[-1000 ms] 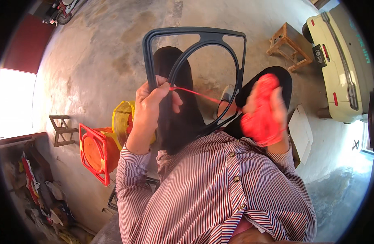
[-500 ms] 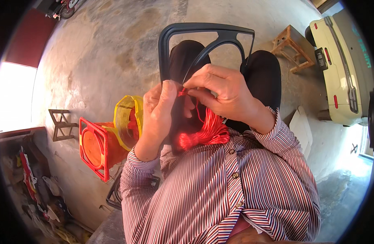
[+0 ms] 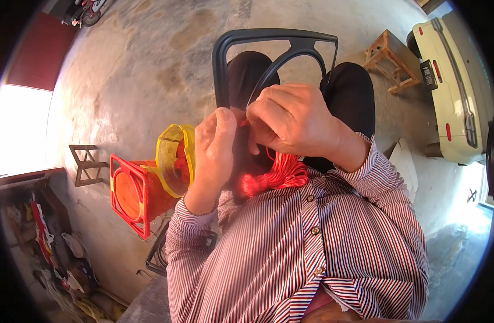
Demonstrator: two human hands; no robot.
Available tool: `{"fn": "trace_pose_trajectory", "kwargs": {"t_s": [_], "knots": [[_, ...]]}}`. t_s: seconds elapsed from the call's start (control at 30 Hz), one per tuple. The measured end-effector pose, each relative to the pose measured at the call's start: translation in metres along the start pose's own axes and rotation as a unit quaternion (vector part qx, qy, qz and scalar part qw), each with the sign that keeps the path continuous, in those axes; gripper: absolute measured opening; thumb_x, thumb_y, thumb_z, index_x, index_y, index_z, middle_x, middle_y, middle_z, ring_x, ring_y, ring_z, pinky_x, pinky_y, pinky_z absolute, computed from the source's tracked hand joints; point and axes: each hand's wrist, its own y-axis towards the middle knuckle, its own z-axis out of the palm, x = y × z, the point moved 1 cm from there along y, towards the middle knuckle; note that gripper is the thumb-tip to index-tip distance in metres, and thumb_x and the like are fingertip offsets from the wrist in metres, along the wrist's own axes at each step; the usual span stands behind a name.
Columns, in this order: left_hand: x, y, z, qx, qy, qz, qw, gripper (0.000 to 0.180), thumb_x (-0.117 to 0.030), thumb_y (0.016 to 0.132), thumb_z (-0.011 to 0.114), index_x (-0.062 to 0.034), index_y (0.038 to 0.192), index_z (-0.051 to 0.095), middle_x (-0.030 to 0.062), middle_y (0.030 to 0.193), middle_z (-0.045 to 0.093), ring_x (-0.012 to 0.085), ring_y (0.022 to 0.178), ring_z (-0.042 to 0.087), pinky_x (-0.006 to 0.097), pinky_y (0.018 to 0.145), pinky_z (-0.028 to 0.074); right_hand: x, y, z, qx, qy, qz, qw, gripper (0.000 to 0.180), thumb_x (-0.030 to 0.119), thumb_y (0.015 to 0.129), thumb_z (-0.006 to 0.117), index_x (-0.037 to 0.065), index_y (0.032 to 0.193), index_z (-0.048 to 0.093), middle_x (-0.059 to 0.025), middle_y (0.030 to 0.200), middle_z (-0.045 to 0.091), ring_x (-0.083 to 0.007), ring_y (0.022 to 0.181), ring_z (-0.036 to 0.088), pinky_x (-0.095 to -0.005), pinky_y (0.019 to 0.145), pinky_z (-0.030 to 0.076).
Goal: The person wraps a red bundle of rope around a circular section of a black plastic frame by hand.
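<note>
A black frame (image 3: 221,64) with a curved inner bar lies across my knees. At its near edge my left hand (image 3: 215,148) is closed, thumb up, around a bit of red cord. Close beside it my right hand (image 3: 295,119) is bent into a pinch on the same cord, its fingertips partly hidden behind the knuckles. A short red stretch shows between the two hands. From there the cord runs down to a looped bundle of red cord (image 3: 276,177) in my lap, against the striped shirt.
To my left lie a yellow-rimmed container (image 3: 160,159) with red material inside and a red-framed piece (image 3: 129,196). A small wooden stand (image 3: 85,166) is beyond them. A wooden stool (image 3: 389,62) and a pale vehicle (image 3: 451,91) are at the right. Another black frame (image 3: 158,253) lies low left.
My right hand has turned over, its knuckles now covering more of the red cord. The left hand keeps its hold. The whole view has shifted slightly.
</note>
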Motion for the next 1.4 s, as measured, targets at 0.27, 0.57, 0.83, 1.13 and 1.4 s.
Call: {"fn": "trace_pose_trajectory", "kwargs": {"t_s": [0.27,0.57,0.83,1.13,1.4], "knots": [[0.016,0.002,0.008,-0.089,-0.102,-0.053,0.989,0.037,-0.029,0.102,0.047,0.0019,0.087,0.06,0.013,0.071,0.064,0.017,0.057,0.06,0.027,0.053,0.049,-0.005,-0.011,0.019,-0.108,0.09,0.145,0.979,0.016,0.004,0.072,0.071,0.005,0.081,0.058,-0.0037,0.07,0.059,-0.0156,0.058,0.059,-0.0289,0.052,0.048],[0.02,-0.005,0.006,-0.116,-0.059,-0.028,0.991,0.017,-0.014,0.096,0.052,0.0019,0.092,0.057,0.0144,0.072,0.064,0.0174,0.059,0.06,0.029,0.057,0.051,-0.012,-0.035,0.03,0.045,0.563,0.454,0.689,0.014,0.015,0.092,0.067,0.002,0.093,0.064,0.0012,0.075,0.061,-0.0056,0.066,0.054,-0.021,0.058,0.044],[0.02,-0.006,0.011,-0.104,0.005,-0.006,0.995,0.01,-0.008,0.092,0.055,0.0013,0.09,0.057,0.0086,0.073,0.063,0.0117,0.062,0.058,0.025,0.058,0.047,-0.005,-0.026,0.008,0.039,0.605,0.427,0.671,0.012,0.009,0.09,0.066,-0.001,0.084,0.063,-0.0009,0.069,0.061,-0.0082,0.065,0.058,-0.0224,0.062,0.046],[0.03,-0.004,0.003,-0.124,0.08,0.041,0.988,0.015,-0.006,0.086,0.055,0.0041,0.095,0.063,0.0069,0.073,0.066,0.0112,0.065,0.062,0.026,0.06,0.051,0.023,-0.019,-0.023,0.051,0.345,0.316,0.883,0.01,0.008,0.081,0.071,0.002,0.088,0.065,-0.0062,0.075,0.066,-0.0115,0.06,0.062,-0.0255,0.056,0.048],[0.022,-0.003,-0.001,-0.099,-0.026,-0.018,0.995,0.019,-0.013,0.092,0.053,0.0043,0.092,0.059,0.0156,0.075,0.066,0.0197,0.068,0.062,0.031,0.068,0.052,0.028,-0.092,0.02,0.227,0.227,0.14,0.937,0.029,0.019,0.072,0.071,0.009,0.099,0.067,-0.0045,0.093,0.062,-0.0255,0.095,0.059,-0.0387,0.081,0.047]]}}
